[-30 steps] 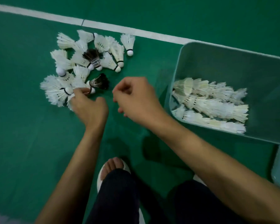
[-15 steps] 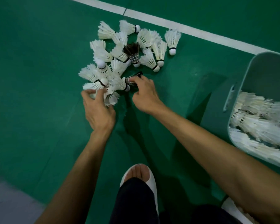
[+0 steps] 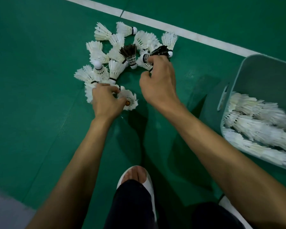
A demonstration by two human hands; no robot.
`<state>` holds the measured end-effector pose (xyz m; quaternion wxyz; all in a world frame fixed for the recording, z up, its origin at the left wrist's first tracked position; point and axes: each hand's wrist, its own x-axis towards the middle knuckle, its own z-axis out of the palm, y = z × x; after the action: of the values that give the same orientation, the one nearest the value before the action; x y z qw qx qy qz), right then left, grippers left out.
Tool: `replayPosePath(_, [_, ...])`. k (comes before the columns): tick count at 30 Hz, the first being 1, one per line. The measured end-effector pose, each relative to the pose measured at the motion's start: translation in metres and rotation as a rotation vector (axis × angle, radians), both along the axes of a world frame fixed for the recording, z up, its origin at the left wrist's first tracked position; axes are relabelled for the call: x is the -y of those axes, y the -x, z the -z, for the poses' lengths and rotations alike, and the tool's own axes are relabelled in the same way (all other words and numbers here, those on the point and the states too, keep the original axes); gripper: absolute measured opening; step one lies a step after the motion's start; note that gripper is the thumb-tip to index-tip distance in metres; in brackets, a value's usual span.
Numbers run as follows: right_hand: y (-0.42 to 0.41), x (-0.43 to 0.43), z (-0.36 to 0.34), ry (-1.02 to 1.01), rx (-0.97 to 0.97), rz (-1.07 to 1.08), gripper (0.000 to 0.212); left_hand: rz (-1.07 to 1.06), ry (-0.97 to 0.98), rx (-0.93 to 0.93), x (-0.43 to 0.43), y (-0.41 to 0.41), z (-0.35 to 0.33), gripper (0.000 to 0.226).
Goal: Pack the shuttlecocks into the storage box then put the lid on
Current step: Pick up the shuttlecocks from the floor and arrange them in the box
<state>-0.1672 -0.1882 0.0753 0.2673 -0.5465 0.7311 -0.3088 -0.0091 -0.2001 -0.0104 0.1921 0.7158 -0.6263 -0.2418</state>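
A pile of white shuttlecocks lies on the green court floor, with a dark-feathered one among them. My left hand grips white shuttlecocks at the pile's near edge, one showing its open skirt toward me. My right hand pinches a black-feathered shuttlecock at the pile's right side, with a white one under its fingers. The grey-green storage box stands at the right, holding rows of stacked white shuttlecocks. No lid is in view.
A white court line runs diagonally behind the pile. My foot in a white slipper and dark trouser legs are at the bottom centre. Another white slipper shows at the lower right. A pale floor strip lies at the bottom left.
My right hand has moved from beside the left hand up into the pile and lifted the black shuttlecock. My left hand has closed round white shuttlecocks. The view has shifted left, away from the box.
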Motion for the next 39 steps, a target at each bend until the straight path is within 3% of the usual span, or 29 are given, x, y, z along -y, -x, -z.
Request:
replayPosePath(3, [0.017, -0.011, -0.026, 0.085, 0.071, 0.072, 0.043, -0.074, -0.036, -0.058, 0.003, 0.019, -0.004, 0.010])
replayPosePath(6, [0.050, -0.025, -0.050, 0.223, 0.090, 0.192, 0.030, -0.164, 0.054, -0.155, -0.003, 0.039, -0.025, 0.026])
replayPosePath(8, [0.086, -0.033, -0.062, 0.291, 0.121, 0.303, 0.019, -0.189, 0.099, -0.345, -0.008, 0.062, -0.050, 0.036])
replayPosePath(12, [0.176, -0.064, -0.077, 0.329, 0.174, 0.557, 0.021, -0.082, 0.127, -0.801, -0.020, 0.137, -0.111, 0.035])
replayPosePath(15, [0.238, -0.108, -0.067, 0.258, 0.135, 0.724, 0.019, 0.060, 0.071, -0.950, -0.041, 0.203, -0.137, 0.025])
replayPosePath(18, [0.273, -0.141, -0.038, -0.004, 0.135, 0.788, 0.022, 0.200, -0.053, -0.907, -0.074, 0.247, -0.141, 0.029])
replayPosePath(21, [0.283, -0.145, -0.008, -0.219, 0.215, 0.713, 0.027, 0.194, -0.154, -0.858, -0.092, 0.265, -0.126, 0.036])
replayPosePath(30, [0.255, -0.074, 0.036, -0.323, 0.308, 0.575, 0.010, 0.089, -0.136, -0.731, -0.091, 0.271, -0.115, 0.024])
replayPosePath(31, [0.252, -0.071, 0.037, -0.353, 0.345, 0.523, 0.002, 0.083, -0.135, -0.726, -0.091, 0.272, -0.115, 0.022])
replayPosePath(33, [0.250, -0.070, 0.037, -0.387, 0.473, 0.472, 0.016, 0.081, -0.137, -0.723, -0.092, 0.274, -0.116, 0.019])
replayPosePath(36, [0.262, -0.081, 0.020, -0.447, 0.858, 0.487, 0.015, 0.087, -0.148, -0.724, -0.095, 0.277, -0.115, 0.026])
replayPosePath(39, [0.290, -0.102, 0.003, -0.480, 0.932, 0.470, 0.028, 0.071, -0.208, -0.755, -0.098, 0.284, -0.114, 0.023])
